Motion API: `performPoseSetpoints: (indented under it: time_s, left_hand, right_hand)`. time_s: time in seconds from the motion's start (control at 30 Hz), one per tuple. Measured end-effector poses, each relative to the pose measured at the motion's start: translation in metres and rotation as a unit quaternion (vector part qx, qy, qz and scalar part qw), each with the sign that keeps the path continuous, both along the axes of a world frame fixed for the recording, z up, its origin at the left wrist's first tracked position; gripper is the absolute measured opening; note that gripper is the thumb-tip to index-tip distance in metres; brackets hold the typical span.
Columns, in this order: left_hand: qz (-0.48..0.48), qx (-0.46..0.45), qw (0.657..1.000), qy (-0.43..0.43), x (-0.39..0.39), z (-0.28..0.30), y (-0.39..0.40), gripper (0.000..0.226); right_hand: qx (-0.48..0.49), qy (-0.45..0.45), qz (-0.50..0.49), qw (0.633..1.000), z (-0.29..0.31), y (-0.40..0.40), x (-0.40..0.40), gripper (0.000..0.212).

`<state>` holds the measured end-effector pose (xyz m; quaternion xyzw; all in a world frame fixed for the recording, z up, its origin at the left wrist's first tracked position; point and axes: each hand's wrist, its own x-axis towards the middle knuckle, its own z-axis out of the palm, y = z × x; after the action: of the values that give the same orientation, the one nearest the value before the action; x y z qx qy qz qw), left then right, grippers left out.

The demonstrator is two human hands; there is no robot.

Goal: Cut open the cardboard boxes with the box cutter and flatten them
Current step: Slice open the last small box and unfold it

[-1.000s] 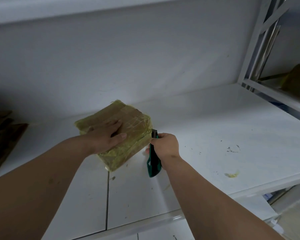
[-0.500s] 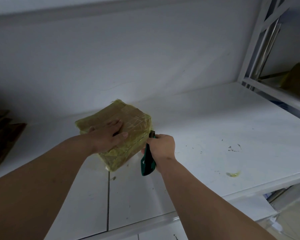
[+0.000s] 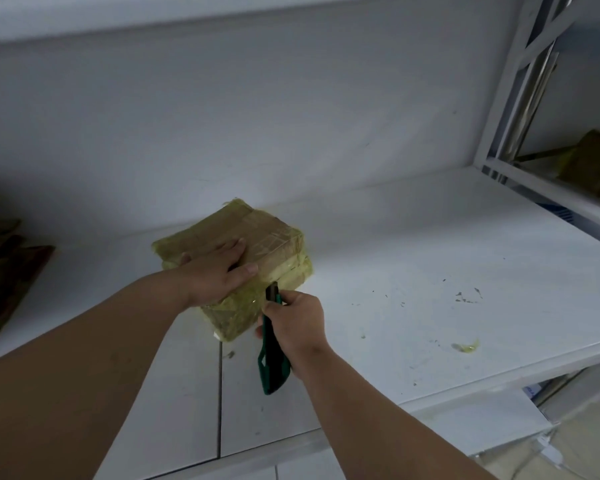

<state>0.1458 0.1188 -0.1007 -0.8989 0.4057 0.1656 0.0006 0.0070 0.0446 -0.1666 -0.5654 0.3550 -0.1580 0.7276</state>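
Because its tape must be slit first, the taped cardboard box (image 3: 257, 247) sits near the middle of the white shelf (image 3: 430, 265), pinned from above by the flat left hand (image 3: 219, 271). At its near right side, the right hand (image 3: 297, 323) grips the green box cutter (image 3: 272, 351), tip touching the taped edge, apparently for control.

A white shelf (image 3: 430, 254) carries a tape-wrapped cardboard box (image 3: 278, 237), a yellowish tape scrap (image 3: 466, 347) near its front edge, and scattered specks.
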Motion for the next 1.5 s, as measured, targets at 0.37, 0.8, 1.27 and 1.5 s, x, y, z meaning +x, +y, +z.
performPoseSetpoints:
  time_s: [0.37, 0.8, 1.27, 1.5]
  left_hand:
    - [-0.011, 0.002, 0.987, 0.158, 0.015, 0.036, 0.046, 0.127]
    - [-0.051, 0.001, 0.995, 0.083, 0.011, 0.020, 0.058, 0.128]
    - [-0.033, -0.028, 0.996, -0.074, -0.017, 0.011, 0.053, 0.065]
    - [-0.076, 0.031, 0.995, -0.057, -0.032, 0.025, 0.041, 0.072]
  right_hand:
    - [-0.026, 0.023, 0.057, 0.998, 0.008, -0.032, -0.005, 0.020]
    - [-0.008, 0.008, 0.084, 0.996, -0.001, 0.015, -0.012, 0.017]
    - [0.002, 0.010, 0.139, 0.990, 0.010, 0.027, -0.034, 0.016]
    - [0.026, 0.016, 0.126, 0.992, 0.015, 0.002, -0.044, 0.013]
